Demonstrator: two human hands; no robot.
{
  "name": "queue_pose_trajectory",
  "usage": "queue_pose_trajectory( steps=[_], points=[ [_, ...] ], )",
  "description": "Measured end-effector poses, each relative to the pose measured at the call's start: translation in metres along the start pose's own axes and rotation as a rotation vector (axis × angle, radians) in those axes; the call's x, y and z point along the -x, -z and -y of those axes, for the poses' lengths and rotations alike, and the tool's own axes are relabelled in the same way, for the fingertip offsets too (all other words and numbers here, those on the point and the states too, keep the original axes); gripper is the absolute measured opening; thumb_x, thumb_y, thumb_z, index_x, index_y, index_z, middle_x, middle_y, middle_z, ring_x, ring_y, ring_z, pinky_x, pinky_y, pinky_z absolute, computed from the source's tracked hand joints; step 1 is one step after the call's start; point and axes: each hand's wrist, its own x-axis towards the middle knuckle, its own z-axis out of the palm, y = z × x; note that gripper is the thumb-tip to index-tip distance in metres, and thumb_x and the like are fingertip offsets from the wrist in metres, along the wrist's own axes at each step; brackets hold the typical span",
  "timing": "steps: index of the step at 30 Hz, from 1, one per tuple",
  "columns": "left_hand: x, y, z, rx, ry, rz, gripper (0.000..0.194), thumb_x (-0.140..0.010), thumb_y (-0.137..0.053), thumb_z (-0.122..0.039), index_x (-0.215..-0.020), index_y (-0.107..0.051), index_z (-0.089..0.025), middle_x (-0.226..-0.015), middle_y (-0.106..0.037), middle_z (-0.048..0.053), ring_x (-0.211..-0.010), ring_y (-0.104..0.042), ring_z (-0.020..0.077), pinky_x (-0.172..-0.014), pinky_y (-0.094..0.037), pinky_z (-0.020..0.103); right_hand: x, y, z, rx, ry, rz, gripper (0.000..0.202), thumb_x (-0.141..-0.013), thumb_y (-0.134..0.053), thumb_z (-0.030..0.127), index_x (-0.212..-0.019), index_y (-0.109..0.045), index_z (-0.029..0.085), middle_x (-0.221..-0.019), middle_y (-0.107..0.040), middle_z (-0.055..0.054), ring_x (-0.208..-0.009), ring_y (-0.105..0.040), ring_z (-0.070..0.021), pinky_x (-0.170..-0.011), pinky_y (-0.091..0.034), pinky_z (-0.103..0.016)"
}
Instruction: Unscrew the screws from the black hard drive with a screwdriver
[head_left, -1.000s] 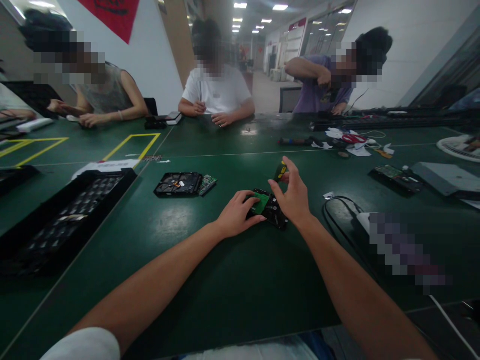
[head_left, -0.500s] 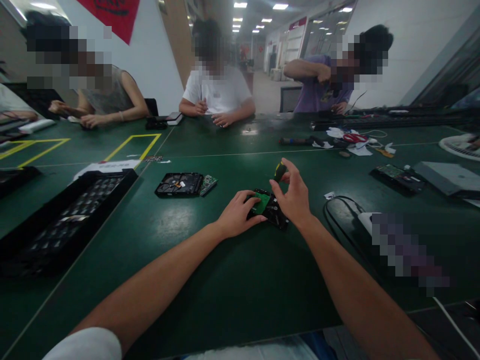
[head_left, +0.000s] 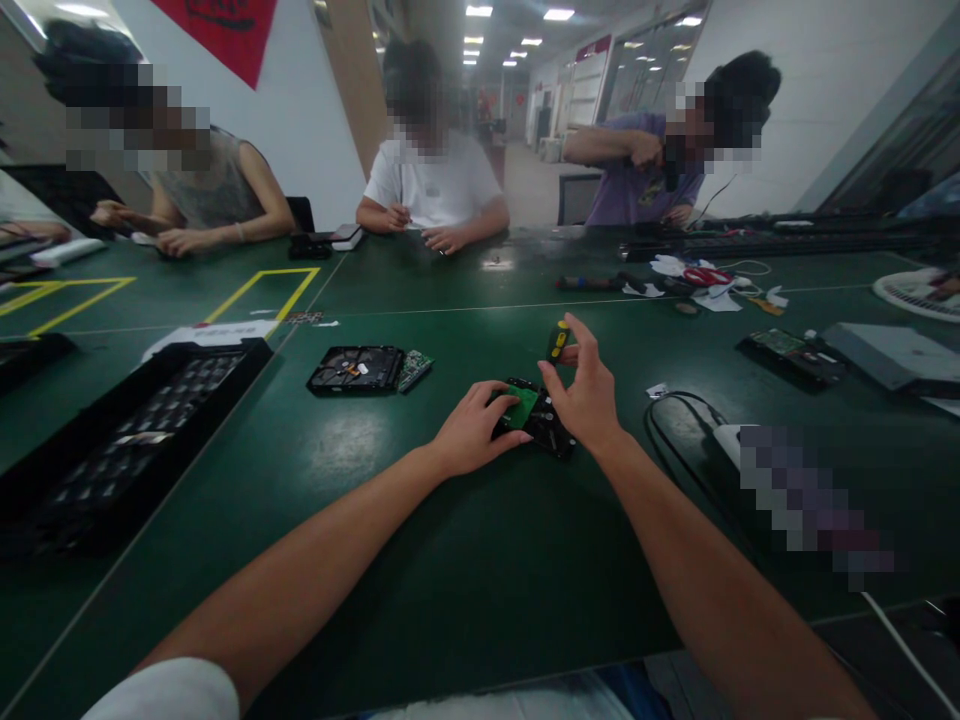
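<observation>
A black hard drive (head_left: 553, 434) with a green circuit board (head_left: 523, 407) on its upper face lies on the table in front of me. My left hand (head_left: 472, 430) grips its left side, fingers over the board and thumb along the near edge. Over the drive's right part, my right hand (head_left: 589, 395) pinches a screwdriver (head_left: 557, 342) by its black and yellow handle, held upright. The hand hides the screwdriver's tip. To the left lies another opened drive (head_left: 356, 370), with a loose circuit board (head_left: 415, 370) beside it.
A long black tray (head_left: 135, 440) stretches along the left. At right are a cable (head_left: 660, 440), a drive with its board showing (head_left: 791, 357) and a grey box (head_left: 896, 355). Paper scraps and wires (head_left: 709, 280) lie farther back. Three people sit across the green table (head_left: 480, 560).
The screwdriver handle has turned in my right hand's fingers and shows more yellow. My left hand and the hard drive stay in place.
</observation>
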Motion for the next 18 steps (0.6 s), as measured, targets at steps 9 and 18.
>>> queue_pose_trajectory(
  steps=[9,18],
  points=[
    [-0.0005,0.0008,-0.0018,-0.007,0.003,0.003,0.062,-0.094,-0.060,-0.065,-0.137,-0.058,-0.019,-0.141,-0.054,0.018,-0.136,-0.051,0.0351,-0.113,-0.049,0.057,0.0001,-0.0006,0.0010,0.000,-0.008,0.008,0.070,-0.097,-0.060,0.030,-0.160,-0.028,0.032,-0.142,-0.061,-0.010,-0.098,-0.070,-0.0256,-0.093,-0.061,-0.051],
    [-0.0005,0.0008,-0.0010,-0.014,0.003,0.013,0.064,-0.094,-0.060,-0.065,-0.137,-0.058,-0.018,-0.141,-0.054,0.018,-0.135,-0.050,0.0347,-0.113,-0.049,0.056,0.0001,0.0005,-0.0006,-0.009,-0.015,-0.016,0.068,-0.097,-0.060,0.029,-0.158,-0.029,0.032,-0.147,-0.057,-0.011,-0.097,-0.070,-0.0245,-0.094,-0.060,-0.050]
  ],
)
